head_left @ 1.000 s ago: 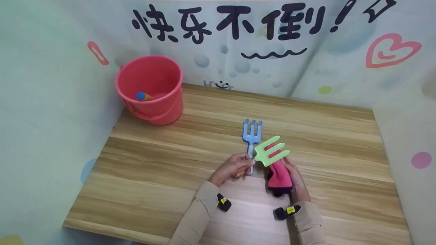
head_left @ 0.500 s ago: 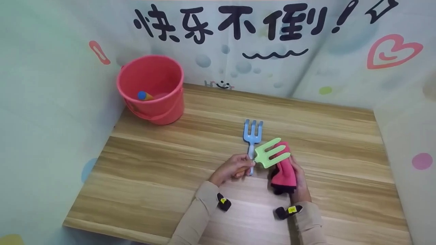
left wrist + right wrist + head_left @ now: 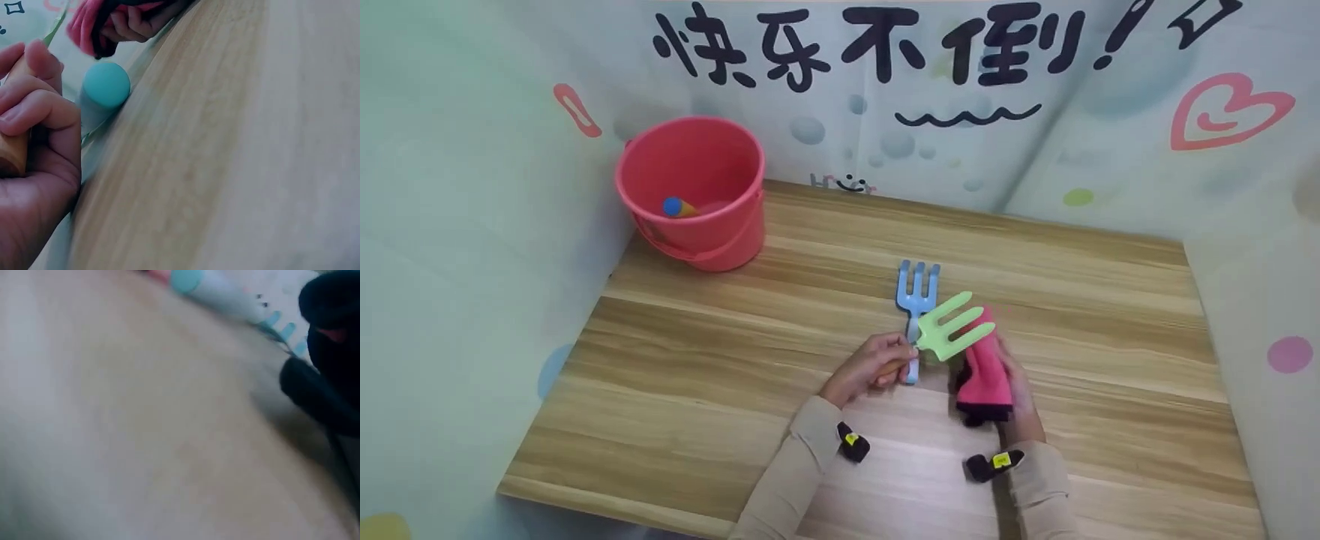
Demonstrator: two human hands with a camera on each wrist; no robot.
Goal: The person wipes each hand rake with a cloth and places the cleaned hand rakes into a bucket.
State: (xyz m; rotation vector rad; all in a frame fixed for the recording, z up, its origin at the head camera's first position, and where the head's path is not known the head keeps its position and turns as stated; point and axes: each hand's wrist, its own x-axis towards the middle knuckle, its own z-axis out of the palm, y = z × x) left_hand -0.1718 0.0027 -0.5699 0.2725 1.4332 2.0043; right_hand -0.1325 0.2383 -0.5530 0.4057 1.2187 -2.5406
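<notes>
While handle [image 3: 14, 154] inside left grip [image 3: 874, 364], green fork head [image 3: 937, 339] just outside

A bucket [image 3: 697, 161] is standing back left on the surface [image 3: 735, 360], a loose fork [image 3: 916, 301] is lying to its front right, and a held fork [image 3: 939, 343] is hanging between that and a glove [image 3: 988, 375].
</notes>
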